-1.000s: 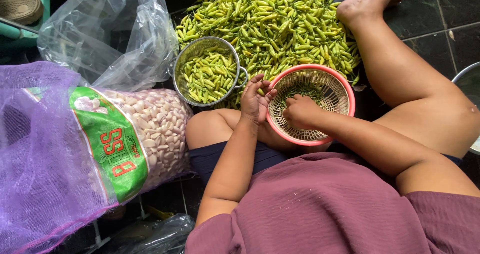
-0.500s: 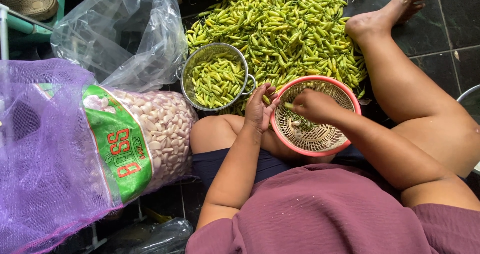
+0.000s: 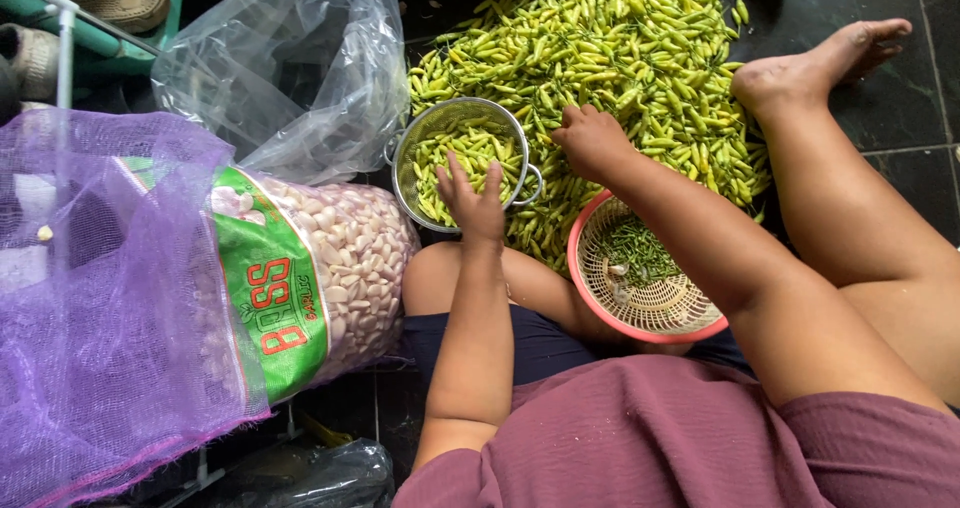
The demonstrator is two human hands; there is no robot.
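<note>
While a purple mesh sack of garlic lies at the far left beside a clear plastic bag, the left hand hovers with fingers spread and empty over the near rim of the steel colander holding green chillies. Right of it, the right hand rests curled on the chilli heap; whether it grips any I cannot tell. Below its forearm sits a pink basket with stems inside.
</note>
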